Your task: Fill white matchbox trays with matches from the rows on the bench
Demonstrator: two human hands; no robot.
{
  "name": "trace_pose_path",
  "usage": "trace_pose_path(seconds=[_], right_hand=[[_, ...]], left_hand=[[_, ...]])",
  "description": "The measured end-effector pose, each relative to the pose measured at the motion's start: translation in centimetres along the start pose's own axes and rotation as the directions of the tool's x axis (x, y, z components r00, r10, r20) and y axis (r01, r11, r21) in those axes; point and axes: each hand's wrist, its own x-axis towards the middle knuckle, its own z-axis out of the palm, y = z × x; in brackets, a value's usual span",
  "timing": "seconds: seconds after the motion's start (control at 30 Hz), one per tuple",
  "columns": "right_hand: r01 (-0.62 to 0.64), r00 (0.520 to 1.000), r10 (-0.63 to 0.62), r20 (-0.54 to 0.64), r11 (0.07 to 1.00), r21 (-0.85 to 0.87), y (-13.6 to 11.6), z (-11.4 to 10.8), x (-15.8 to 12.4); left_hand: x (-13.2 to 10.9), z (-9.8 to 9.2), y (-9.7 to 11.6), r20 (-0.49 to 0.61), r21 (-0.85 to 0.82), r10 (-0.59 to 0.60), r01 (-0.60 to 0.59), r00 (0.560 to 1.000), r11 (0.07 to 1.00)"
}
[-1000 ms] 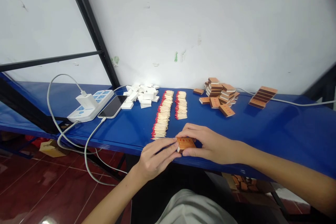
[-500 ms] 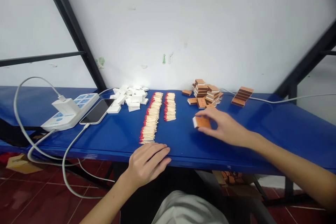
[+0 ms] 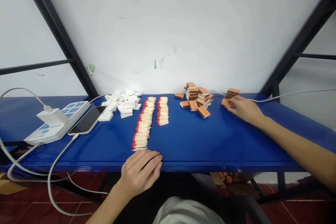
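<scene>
My right hand (image 3: 243,107) is at the far right of the pile, its thumb and fingers closed around an orange-brown matchbox (image 3: 228,103) at the near end of a row of matchboxes (image 3: 232,92) with dark striking sides. My left hand (image 3: 144,166) rests on the table's front edge, fingers loosely extended and holding nothing. Just beyond it lies a long row of red-tipped matches (image 3: 144,126), with a shorter row of matches (image 3: 163,111) to its right. A heap of matchboxes (image 3: 198,92) stands by the wall; one matchbox (image 3: 203,112) lies at its front.
White inner trays (image 3: 123,103) are heaped at the back left. Beside them lie a phone (image 3: 88,120) and a power strip (image 3: 59,122) with a white charger (image 3: 52,117) and looping cables. Black frame posts (image 3: 60,38) flank the blue table (image 3: 199,143).
My right hand has moved right and away from me, from in front of the matchbox heap to the row at the right. My left hand stays at the table edge. The view has shifted slightly.
</scene>
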Motion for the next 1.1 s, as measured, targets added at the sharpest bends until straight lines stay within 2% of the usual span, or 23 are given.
trace_pose_path(seconds=[0.1,0.33,0.63,0.7,0.8,0.87,0.97,1.03,1.1], right_hand=[[0.034,0.999,-0.033,0.033,0.998,-0.050,0.3,0.8,0.3],[0.041,0.999,-0.039,0.021,0.992,-0.117,1.7,1.9,0.9],[0.020,1.000,-0.017,0.026,0.994,-0.110,1.6,1.8,1.0],[0.016,1.000,-0.017,-0.004,0.993,-0.115,1.4,1.6,0.8],[0.010,0.992,-0.023,-0.124,0.995,-0.103,0.7,1.0,0.6],[0.034,0.984,-0.041,-0.172,0.998,-0.047,-0.4,0.3,0.6],[0.165,0.982,-0.153,-0.109,0.980,0.114,-3.0,-1.4,0.6],[0.203,0.979,-0.196,-0.055,0.959,0.196,-5.1,-2.5,0.5],[0.218,0.975,-0.221,-0.011,0.947,0.235,-7.2,-3.3,0.3]], left_hand=[[0.0,0.0,0.0,-0.005,-0.003,-0.005,0.005,1.000,1.000],[-0.1,0.0,0.1,0.009,0.014,-0.012,0.012,1.000,1.000],[0.0,0.1,0.1,0.015,0.018,-0.007,0.007,1.000,1.000],[0.0,0.1,0.2,0.021,0.011,-0.010,0.010,1.000,1.000],[0.3,-0.3,0.4,0.011,-0.075,-0.079,0.079,0.997,0.994],[0.9,-1.2,0.3,0.033,-0.196,-0.201,0.204,0.979,0.959],[2.3,-3.3,-1.3,0.125,-0.249,-0.350,0.371,0.928,0.895],[3.2,-4.7,-3.7,0.139,-0.111,-0.407,0.422,0.903,0.900],[4.0,-5.5,-7.0,0.141,0.100,-0.439,0.429,0.887,0.898]])
